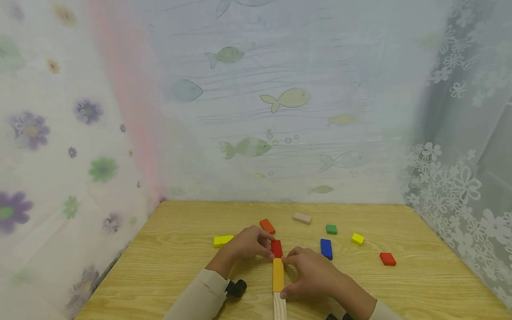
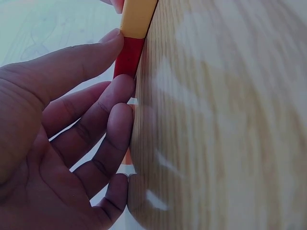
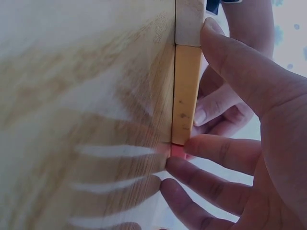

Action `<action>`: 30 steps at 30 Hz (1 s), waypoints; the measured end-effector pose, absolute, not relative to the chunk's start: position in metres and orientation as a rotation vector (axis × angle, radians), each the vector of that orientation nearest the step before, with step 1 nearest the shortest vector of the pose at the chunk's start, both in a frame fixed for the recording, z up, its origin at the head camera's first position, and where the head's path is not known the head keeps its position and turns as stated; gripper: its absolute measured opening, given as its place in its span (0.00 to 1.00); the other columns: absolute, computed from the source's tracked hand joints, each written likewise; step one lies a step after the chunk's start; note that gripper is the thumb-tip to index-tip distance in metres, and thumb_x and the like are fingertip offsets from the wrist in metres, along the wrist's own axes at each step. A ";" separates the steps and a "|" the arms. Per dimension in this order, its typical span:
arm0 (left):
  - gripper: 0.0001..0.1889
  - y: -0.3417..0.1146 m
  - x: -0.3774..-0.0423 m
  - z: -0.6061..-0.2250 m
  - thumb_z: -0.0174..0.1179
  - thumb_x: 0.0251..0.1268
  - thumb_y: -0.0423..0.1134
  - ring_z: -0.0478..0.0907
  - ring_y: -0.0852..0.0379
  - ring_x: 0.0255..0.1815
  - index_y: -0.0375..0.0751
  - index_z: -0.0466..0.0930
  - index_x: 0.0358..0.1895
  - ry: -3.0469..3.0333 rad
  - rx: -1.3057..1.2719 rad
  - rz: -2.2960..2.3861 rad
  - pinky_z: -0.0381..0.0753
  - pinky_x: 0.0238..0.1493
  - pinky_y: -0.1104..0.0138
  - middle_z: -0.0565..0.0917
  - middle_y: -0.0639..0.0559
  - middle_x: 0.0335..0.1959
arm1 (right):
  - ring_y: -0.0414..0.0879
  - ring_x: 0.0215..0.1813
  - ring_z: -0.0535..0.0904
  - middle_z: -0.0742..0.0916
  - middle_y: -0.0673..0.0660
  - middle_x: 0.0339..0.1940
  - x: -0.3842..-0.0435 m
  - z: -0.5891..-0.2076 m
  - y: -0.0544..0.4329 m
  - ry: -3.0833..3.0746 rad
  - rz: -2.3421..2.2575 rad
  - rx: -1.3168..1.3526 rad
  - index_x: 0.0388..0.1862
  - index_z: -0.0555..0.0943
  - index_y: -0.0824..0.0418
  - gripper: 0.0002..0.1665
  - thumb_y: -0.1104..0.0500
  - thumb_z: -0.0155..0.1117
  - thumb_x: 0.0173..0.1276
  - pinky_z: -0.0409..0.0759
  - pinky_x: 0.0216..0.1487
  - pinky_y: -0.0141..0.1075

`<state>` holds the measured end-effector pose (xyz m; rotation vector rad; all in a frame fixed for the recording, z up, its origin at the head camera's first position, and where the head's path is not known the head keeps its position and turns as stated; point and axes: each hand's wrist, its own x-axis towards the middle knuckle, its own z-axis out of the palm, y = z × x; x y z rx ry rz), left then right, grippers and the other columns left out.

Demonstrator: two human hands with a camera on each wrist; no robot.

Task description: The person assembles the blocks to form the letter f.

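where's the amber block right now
In the head view, the amber block sits low, just right of centre, between the dark red block and the pale wood block, beside the right hand.

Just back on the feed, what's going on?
A person's left hand holds a red rectangular block, while their right hand touches a yellow-orange rectangular block from the right. Those two and a pale wooden block lie end to end in a line; a blue rectangular block lies apart to the right.
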<state>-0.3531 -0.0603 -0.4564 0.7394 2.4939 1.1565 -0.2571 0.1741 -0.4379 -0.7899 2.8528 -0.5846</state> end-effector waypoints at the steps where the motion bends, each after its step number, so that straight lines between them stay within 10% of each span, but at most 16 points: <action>1: 0.24 -0.060 -0.353 -0.456 0.79 0.56 0.39 0.79 0.57 0.32 0.44 0.87 0.58 2.493 0.736 1.157 0.80 0.35 0.66 0.87 0.58 0.32 | 0.48 0.57 0.81 0.84 0.47 0.59 -0.257 -0.438 0.174 2.853 -0.583 -0.785 0.65 0.84 0.55 0.52 0.23 0.76 0.48 0.83 0.54 0.46; 30: 0.27 -0.061 -0.354 -0.458 0.77 0.59 0.42 0.73 0.58 0.24 0.48 0.85 0.64 2.485 0.750 1.101 0.70 0.27 0.66 0.88 0.57 0.28 | 0.49 0.58 0.81 0.85 0.47 0.59 -0.259 -0.439 0.171 2.865 -0.543 -0.759 0.63 0.85 0.52 0.50 0.23 0.77 0.47 0.83 0.56 0.49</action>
